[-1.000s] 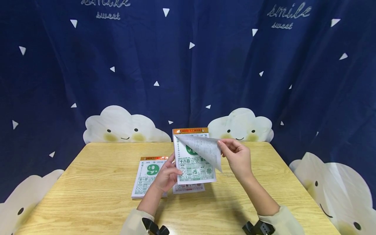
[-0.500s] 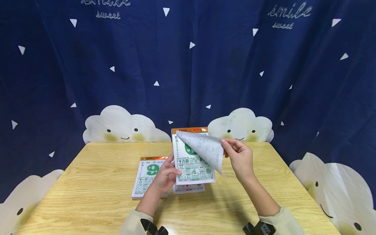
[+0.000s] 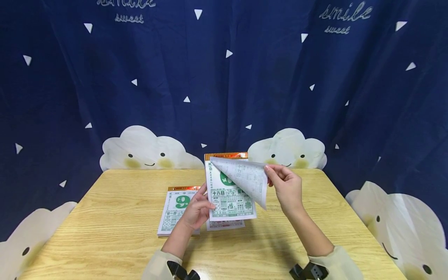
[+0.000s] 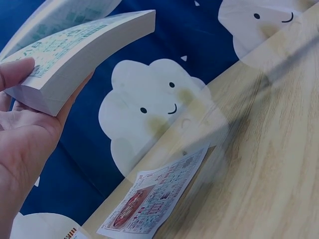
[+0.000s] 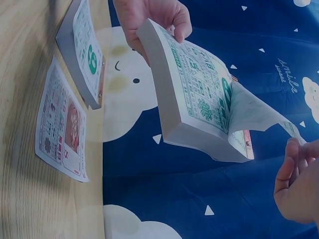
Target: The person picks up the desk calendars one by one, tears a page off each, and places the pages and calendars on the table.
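— What lay where, largest first?

— A pale wooden desk [image 3: 105, 233] stood before a dark blue cloud-print curtain [image 3: 224, 77]. A thick white tear-off calendar pad with green print [image 3: 229, 196] was held upright above the desk's middle, its long axis running from the orange binding at the top down to the free lower edge. A second pad showing a green 9 [image 3: 176, 208] lay flat just to its left, and a loose printed sheet [image 3: 224, 224] lay beneath it.

— And the hands?

— The left hand [image 3: 197, 212] gripped the pad's lower-left corner, thumb on the face. The right hand [image 3: 285, 186], on the pad's right, pinched the top leaf [image 3: 246, 179] by its corner, curled upward and rightward but attached at the binding.
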The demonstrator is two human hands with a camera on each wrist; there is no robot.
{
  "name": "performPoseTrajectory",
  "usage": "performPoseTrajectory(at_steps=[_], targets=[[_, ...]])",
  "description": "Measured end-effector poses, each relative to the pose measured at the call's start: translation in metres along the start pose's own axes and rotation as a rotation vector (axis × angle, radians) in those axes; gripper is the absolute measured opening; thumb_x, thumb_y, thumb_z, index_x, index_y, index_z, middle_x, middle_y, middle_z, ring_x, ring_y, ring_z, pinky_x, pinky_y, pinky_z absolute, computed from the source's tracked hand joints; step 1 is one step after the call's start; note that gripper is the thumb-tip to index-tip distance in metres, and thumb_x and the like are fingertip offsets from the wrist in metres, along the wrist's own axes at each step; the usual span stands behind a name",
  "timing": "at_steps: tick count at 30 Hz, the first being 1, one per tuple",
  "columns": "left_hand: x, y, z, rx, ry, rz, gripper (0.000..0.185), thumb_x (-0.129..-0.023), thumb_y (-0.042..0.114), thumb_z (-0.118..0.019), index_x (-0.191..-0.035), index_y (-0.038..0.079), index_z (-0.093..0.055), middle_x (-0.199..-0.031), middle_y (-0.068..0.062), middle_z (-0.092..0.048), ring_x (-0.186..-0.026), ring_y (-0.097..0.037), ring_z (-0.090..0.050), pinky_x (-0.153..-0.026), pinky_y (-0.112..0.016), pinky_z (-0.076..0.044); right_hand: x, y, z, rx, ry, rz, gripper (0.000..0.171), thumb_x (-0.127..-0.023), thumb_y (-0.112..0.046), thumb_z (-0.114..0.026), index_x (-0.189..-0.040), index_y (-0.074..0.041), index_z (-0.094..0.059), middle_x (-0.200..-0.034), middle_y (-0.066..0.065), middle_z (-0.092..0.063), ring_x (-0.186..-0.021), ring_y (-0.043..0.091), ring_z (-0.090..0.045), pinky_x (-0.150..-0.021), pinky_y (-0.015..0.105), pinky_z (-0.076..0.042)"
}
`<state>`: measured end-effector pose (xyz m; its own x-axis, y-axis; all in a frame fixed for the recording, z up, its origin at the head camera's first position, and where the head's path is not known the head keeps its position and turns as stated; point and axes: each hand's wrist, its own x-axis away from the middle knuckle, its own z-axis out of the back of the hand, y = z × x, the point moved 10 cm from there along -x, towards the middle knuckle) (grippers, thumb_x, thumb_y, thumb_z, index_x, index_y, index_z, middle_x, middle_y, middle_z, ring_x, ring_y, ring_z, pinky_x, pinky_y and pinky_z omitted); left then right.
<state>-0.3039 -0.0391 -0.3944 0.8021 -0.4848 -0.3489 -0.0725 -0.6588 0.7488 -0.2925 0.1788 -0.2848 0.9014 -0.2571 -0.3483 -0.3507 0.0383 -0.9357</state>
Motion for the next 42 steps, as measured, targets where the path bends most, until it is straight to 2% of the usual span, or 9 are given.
performPoseTrajectory(at_steps=[9,15,27,36,42], targets=[[0.0,0.0,0.0,0.005,-0.011,0.009,0.076,-0.079,-0.019,-0.029,-0.141,0.025,-0.036,-0.119,0.002,-0.062,-0.102,-0.016,-0.065,-0.082,-0.029,-0.056,-0.003,0.0,0.006,-0.01,0.026,0.017,0.014,-0.085,-0.012,-0.067,-0.09,0.001,-0.066,-0.06,-0.007,-0.06,-0.053,0.008,-0.05,-0.05,0.017,-0.044],[0.001,0.0,0.001,-0.016,0.002,0.026,0.075,-0.078,-0.018,-0.033,-0.141,0.023,-0.036,-0.118,0.002,-0.063,-0.1,-0.015,-0.066,-0.081,-0.028,-0.056,-0.005,0.003,0.008,-0.004,0.035,0.009,0.011,-0.085,-0.013,-0.067,-0.089,-0.003,-0.067,-0.06,-0.005,-0.059,-0.054,0.012,-0.049,-0.05,0.016,-0.042],[0.003,-0.002,0.0,-0.009,-0.014,0.043,0.076,-0.077,-0.017,-0.036,-0.143,0.021,-0.033,-0.118,0.002,-0.062,-0.1,-0.015,-0.066,-0.082,-0.029,-0.056,-0.007,0.003,0.014,-0.002,0.063,0.011,0.01,-0.085,-0.015,-0.068,-0.088,-0.005,-0.068,-0.06,-0.007,-0.061,-0.052,0.008,-0.049,-0.049,0.016,-0.042],[0.003,-0.001,0.001,-0.019,-0.005,0.035,0.075,-0.077,-0.017,-0.036,-0.142,0.021,-0.035,-0.118,0.002,-0.063,-0.1,-0.015,-0.066,-0.081,-0.028,-0.056,-0.006,0.003,0.014,0.001,0.066,0.018,0.013,-0.084,-0.014,-0.068,-0.089,-0.002,-0.068,-0.06,-0.006,-0.06,-0.053,0.011,-0.05,-0.049,0.017,-0.043],[0.004,0.0,0.002,-0.002,-0.026,0.023,0.075,-0.078,-0.019,-0.031,-0.141,0.022,-0.036,-0.119,0.002,-0.063,-0.101,-0.016,-0.065,-0.081,-0.029,-0.056,-0.007,0.002,0.017,-0.021,0.089,0.03,0.007,-0.084,-0.012,-0.068,-0.086,-0.005,-0.068,-0.057,-0.006,-0.059,-0.051,0.008,-0.049,-0.048,0.016,-0.043]])
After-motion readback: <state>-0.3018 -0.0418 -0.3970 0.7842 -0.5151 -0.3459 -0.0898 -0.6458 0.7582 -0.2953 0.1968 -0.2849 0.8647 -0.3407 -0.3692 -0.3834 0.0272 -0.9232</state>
